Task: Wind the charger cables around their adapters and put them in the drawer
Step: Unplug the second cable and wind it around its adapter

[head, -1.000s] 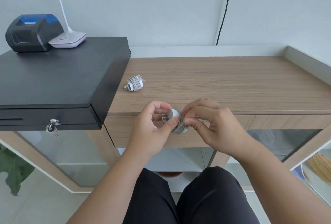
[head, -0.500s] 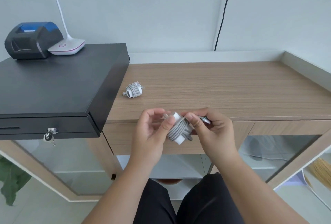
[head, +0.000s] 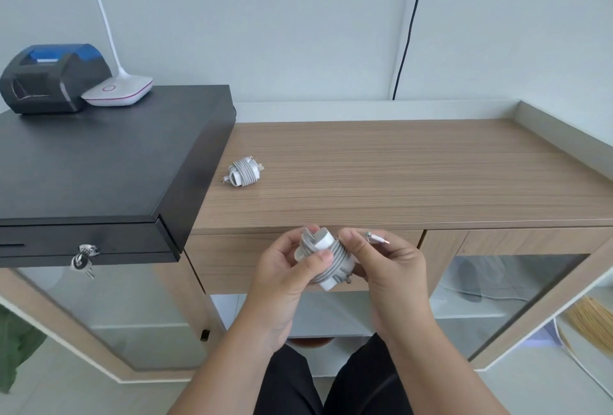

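1. Sitting far left of both hands, a dark receipt printer [head: 49,79] with a blue lid rests on the back of a black cash drawer [head: 99,162], touching the white base of a desk lamp [head: 119,91] beside it.
2. A bunch of keys [head: 83,257] hangs from the lock on the black drawer's front, level with the fingers and well to their left.
3. Up and to the left of the fingers, an already wound charger [head: 243,172] lies on the wooden desk top [head: 398,175], just beside the black drawer's right edge and well apart from both hands.
4. The left hand [head: 285,282] grips the charger adapter [head: 323,260] in front of the desk's front edge: its thumb presses across the grey cable coils, and its fingers curl behind the white body.
5. The adapter is held in the air between the two hands, its grey cable wound tightly round its middle, white ends showing above and below the coils.
6. The right hand [head: 388,265] pinches the loose cable end, thumb against the coils; the cable plug [head: 378,238] sticks out just above its curled fingers.
7. A black cord [head: 409,26] runs down the wall, far above the right hand's fingers.
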### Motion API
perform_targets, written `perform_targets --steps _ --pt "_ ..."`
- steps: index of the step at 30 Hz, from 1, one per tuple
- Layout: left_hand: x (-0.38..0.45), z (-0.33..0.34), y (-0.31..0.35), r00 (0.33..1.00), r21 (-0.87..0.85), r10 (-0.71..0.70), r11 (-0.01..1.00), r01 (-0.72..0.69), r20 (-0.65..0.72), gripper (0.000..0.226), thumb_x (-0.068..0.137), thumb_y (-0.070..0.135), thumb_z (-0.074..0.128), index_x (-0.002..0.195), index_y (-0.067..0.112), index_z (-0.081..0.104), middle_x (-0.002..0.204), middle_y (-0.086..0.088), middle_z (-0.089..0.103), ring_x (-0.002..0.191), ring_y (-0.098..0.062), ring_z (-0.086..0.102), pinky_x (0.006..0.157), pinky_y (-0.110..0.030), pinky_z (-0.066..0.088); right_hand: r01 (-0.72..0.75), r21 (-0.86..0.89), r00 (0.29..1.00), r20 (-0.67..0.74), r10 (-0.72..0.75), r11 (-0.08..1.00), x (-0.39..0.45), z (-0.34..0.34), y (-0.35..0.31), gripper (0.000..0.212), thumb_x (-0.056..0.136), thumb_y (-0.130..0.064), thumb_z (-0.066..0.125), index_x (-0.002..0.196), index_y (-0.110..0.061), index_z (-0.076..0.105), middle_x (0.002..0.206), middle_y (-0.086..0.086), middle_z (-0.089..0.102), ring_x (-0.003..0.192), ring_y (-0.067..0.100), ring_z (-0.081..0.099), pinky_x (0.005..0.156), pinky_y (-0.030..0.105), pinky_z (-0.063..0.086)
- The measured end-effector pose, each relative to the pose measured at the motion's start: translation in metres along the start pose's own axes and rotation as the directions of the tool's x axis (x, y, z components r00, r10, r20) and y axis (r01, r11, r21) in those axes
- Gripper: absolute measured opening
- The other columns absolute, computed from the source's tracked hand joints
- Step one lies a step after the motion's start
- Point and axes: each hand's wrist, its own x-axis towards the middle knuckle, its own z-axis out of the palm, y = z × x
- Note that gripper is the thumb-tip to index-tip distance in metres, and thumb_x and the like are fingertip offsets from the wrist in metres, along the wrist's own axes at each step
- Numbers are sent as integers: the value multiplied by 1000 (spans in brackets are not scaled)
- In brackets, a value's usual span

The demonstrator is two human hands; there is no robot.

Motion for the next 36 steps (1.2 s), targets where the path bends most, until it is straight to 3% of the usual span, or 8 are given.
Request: perform_targets --steps 6,10,15,19,25,27,31,36 --pt "-8 -5 -9 983 -93 155 985 -145 103 44 66 14 74 108 4 67 114 -20 70 108 -29 66 85 -31 53 -132 147 985 128 114 980 -10 5 -2 29 82 -26 71 89 2 71 94 21 72 84 25 67 74 32 50" --pt "-10 -14 -9 977 -106 169 982 -155 130 42 67 14 73 108 11 70 114 -16 70 109 -29 64 89 -40 51 23 -84 991 137 -11 996 -15 9 -3 17 89 -21 62 84 -9 72 91 14 75 90 31 69 80 39 54" --pt "-13 -27 -2 970 -37 151 989 -146 193 43 66 15 73 109 17 72 116 -12 70 112 -31 63 95 -47 51 208 -404 967 225 -124 891 -18 6 -6 25 91 -42 54 71 -30 64 77 -4 61 75 7 56 70 13 43" --pt "-14 -35 5 954 -3 129 991 -134 270 49 66 21 80 113 13 70 106 -6 66 104 -26 60 92 -41 47 229 -332 903 425 -72 915 -17 0 -7 38 88 -45 49 76 -10 61 84 5 52 86 16 51 82 19 41" --pt "-19 -41 14 935 -4 83 996 -87 346 66 62 30 90 121 14 64 101 -9 69 94 -25 66 83 -36 52 120 -317 735 666 131 941 -11 -10 -20 26 87 -41 51 72 -25 65 98 -9 53 123 5 38 103 28 34" --pt "-20 -43 13 945 8 68 997 -74 320 66 58 27 92 115 15 63 99 -10 67 89 -23 65 79 -35 53 220 -400 705 696 138 890 -6 -13 -25 26 88 -42 50 72 -28 65 97 -14 55 130 5 33 107 24 28" --pt "-23 -43 14 955 136 74 984 -117 287 45 57 14 83 99 14 65 91 -5 66 81 -18 60 72 -29 50 466 -614 696 699 164 637 1 -18 -33 24 88 -52 45 74 -40 60 107 -13 46 133 15 28 106 48 26" --pt "-27 -36 17 969 340 126 920 -195 214 39 56 16 83 92 19 67 85 1 69 76 -13 61 67 -25 49 598 -738 743 656 129 313 0 -15 -43 25 85 -57 40 73 -40 53 116 -26 30 115 -5 21 87 32 22"
